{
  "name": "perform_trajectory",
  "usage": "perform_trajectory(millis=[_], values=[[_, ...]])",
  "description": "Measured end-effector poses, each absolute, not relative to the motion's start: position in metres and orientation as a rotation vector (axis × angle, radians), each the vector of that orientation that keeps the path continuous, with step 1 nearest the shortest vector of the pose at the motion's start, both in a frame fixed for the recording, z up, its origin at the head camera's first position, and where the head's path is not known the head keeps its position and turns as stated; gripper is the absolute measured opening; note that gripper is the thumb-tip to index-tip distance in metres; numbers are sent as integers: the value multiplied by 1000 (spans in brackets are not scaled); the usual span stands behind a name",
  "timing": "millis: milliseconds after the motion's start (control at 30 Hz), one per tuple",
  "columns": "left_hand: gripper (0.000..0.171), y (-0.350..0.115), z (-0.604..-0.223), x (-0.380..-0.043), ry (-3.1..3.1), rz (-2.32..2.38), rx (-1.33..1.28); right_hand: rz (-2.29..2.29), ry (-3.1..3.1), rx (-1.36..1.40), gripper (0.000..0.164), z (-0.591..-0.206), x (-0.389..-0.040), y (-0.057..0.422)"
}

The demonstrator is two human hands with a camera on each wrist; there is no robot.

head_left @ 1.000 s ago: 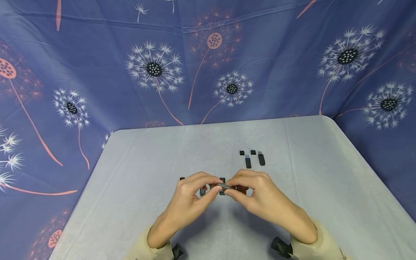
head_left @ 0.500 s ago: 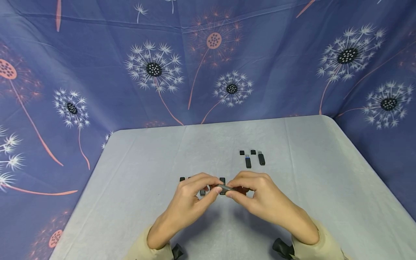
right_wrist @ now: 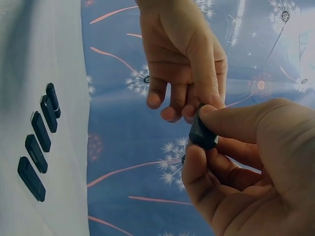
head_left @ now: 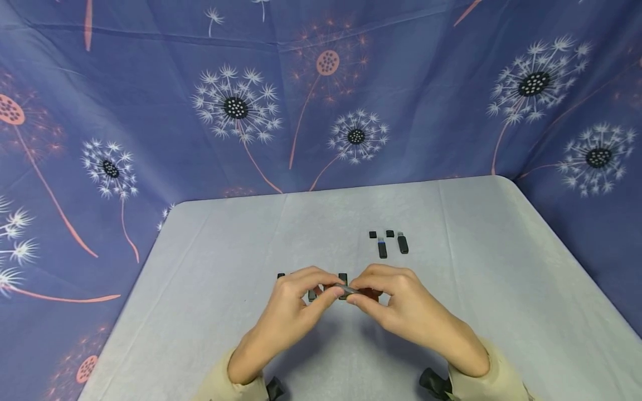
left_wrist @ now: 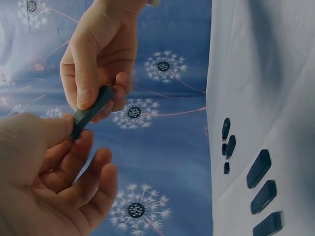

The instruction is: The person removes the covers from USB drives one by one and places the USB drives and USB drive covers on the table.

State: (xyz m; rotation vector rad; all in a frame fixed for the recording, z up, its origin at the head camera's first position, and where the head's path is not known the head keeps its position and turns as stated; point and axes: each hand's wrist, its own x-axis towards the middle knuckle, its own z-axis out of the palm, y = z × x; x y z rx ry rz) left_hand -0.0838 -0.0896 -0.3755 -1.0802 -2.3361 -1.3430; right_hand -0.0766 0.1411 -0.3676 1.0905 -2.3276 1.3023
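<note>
Both hands are occupied: the left hand (head_left: 298, 298) and the right hand (head_left: 403, 289) pinch opposite ends of one slim, dark, oblong stick (head_left: 346, 288) between thumb and fingers. It is held up off the table (head_left: 241, 239), which is spread with pale grey cloth, near the middle of the head view, slightly slanted. In the left wrist view, the left hand's other fingers curl loosely, touching nothing.

Just beyond the hands, a flat black rectangular stick (head_left: 343, 277) lies on the cloth; a dark grey piece (head_left: 312, 296) shows beneath the left hand's fingers, partly hidden. The right wrist view shows several such black sticks in a slanting row.

Farther back and to the right lie a black USB stick with a blue-marked metal plug (head_left: 382, 248) and a black USB stick with a bare metal plug (head_left: 403, 243), side by side and apart. Near their plug ends are two small, square, black caps (head_left: 373, 234). Behind the table hangs a blue fabric backdrop printed with dandelions (head_left: 426, 111).
</note>
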Motion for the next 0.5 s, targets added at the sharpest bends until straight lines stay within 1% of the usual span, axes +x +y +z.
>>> perform_trajectory(millis=[200, 500], values=[[12, -89, -374, -83, -2417, -1268, -1052, 1285, -2322, 1083, 17, -370, -77, 139], [11, -90, -378, -82, -2417, -1282, -1017, 1278, -2360, 1068, 14, -372, -77, 139]])
